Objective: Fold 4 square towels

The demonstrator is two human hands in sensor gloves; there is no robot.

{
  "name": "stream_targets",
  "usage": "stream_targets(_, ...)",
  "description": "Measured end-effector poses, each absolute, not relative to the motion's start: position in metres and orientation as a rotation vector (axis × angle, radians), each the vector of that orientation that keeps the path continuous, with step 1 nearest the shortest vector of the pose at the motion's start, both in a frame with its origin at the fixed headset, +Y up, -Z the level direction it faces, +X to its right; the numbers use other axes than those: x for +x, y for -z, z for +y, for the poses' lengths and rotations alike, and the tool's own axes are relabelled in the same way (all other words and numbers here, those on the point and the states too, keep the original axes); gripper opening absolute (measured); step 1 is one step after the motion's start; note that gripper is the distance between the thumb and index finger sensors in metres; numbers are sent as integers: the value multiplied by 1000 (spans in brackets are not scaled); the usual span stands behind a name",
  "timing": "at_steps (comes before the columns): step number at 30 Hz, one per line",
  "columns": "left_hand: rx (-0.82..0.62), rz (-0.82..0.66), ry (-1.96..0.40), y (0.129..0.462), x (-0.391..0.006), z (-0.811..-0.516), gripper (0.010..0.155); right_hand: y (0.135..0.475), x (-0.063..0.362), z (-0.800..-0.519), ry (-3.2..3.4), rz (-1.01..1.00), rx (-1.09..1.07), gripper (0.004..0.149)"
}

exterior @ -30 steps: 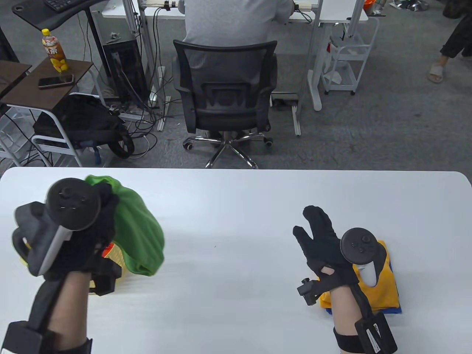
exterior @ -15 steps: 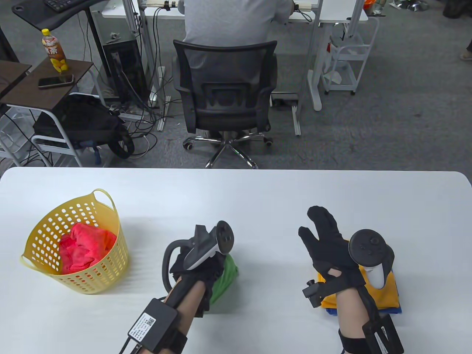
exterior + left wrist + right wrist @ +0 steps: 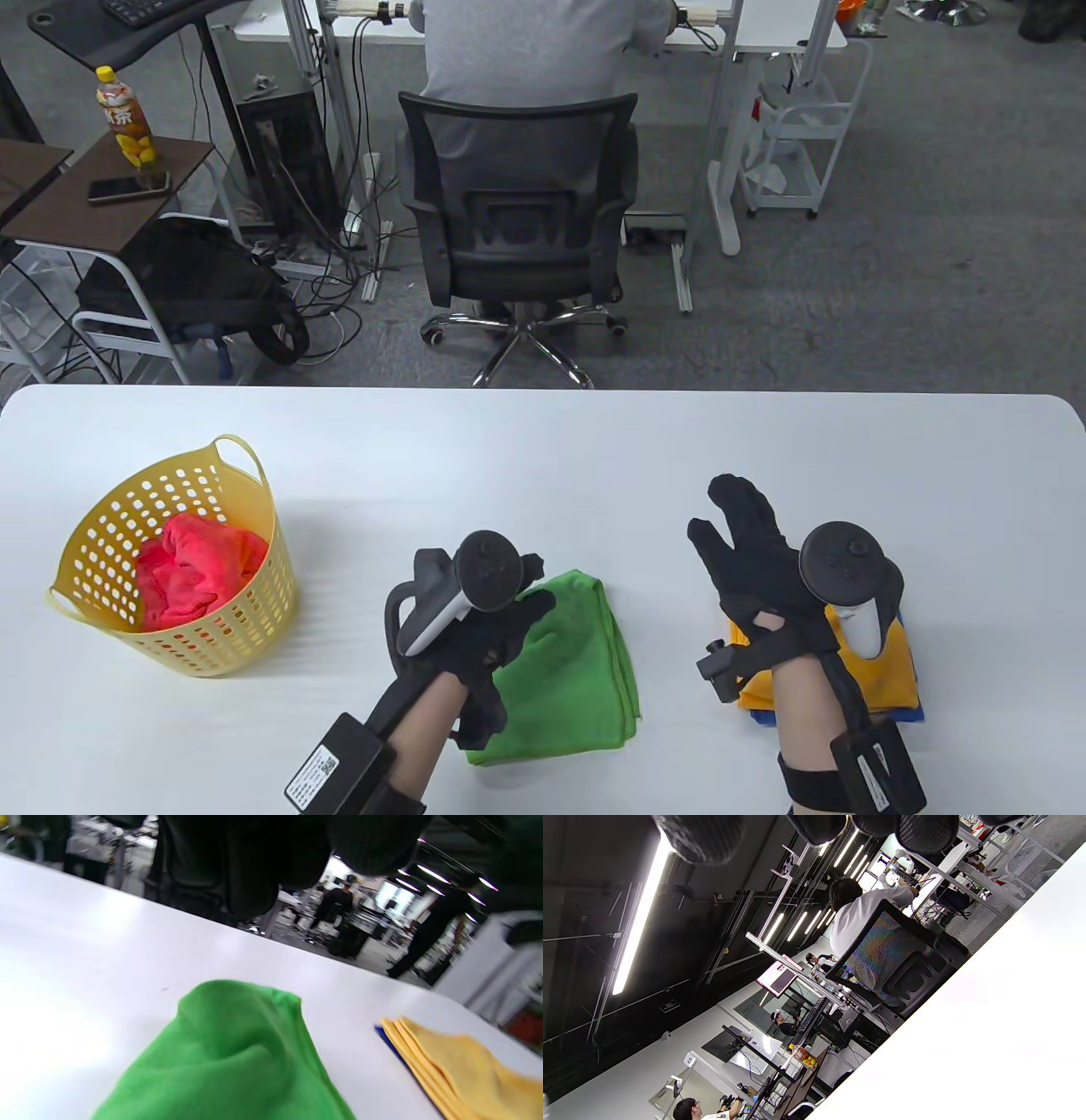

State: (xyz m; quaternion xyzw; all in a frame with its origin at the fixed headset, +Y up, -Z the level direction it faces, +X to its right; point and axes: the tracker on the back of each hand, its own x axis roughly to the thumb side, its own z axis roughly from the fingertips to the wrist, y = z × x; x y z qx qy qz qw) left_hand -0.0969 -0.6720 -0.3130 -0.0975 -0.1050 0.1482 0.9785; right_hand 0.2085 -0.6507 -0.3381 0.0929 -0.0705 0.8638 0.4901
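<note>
A green towel [image 3: 568,679] lies loosely doubled on the white table [image 3: 543,458], near the front middle; it also fills the bottom of the left wrist view [image 3: 229,1056]. My left hand [image 3: 522,598] hovers over the towel's left edge with relaxed fingers and grips nothing. My right hand [image 3: 725,518] is held up with straight fingers, above a folded yellow towel [image 3: 882,679] stacked on a blue one [image 3: 899,715]. The same stack, yellow towel [image 3: 466,1069] on top, lies to the green towel's right in the left wrist view. A red towel [image 3: 199,569] sits crumpled in the yellow basket [image 3: 246,628].
The basket stands at the table's left. Beyond the far edge a person sits in a black office chair [image 3: 517,229] with their back to me. A side table [image 3: 102,195] with a bottle and phone is at the far left.
My left hand carried the green towel from above the basket to the front middle of the table and let it go; it now lies spread out. The right hand barely moved.
</note>
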Motion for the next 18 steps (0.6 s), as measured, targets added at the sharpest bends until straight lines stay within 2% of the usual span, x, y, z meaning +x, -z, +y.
stream_targets(6, -301, -440, -1, 267, -36, -731, 58, 338, 203, -652, -2113, -163, 236, 76)
stream_targets(11, -337, -436, 245, 259, -9, -772, 71, 336, 200, -651, -2114, -154, 256, 76)
stream_targets(15, -267, -410, 237, 266, -9, -780, 62, 335, 200, -649, -2103, -158, 267, 76)
stream_targets(16, -255, -402, 220, 268, -9, -779, 51, 336, 200, -650, -2100, -156, 268, 76)
stream_targets(18, -284, -390, 173, 272, -10, -777, 45, 336, 200, -650, -2100, -152, 270, 76)
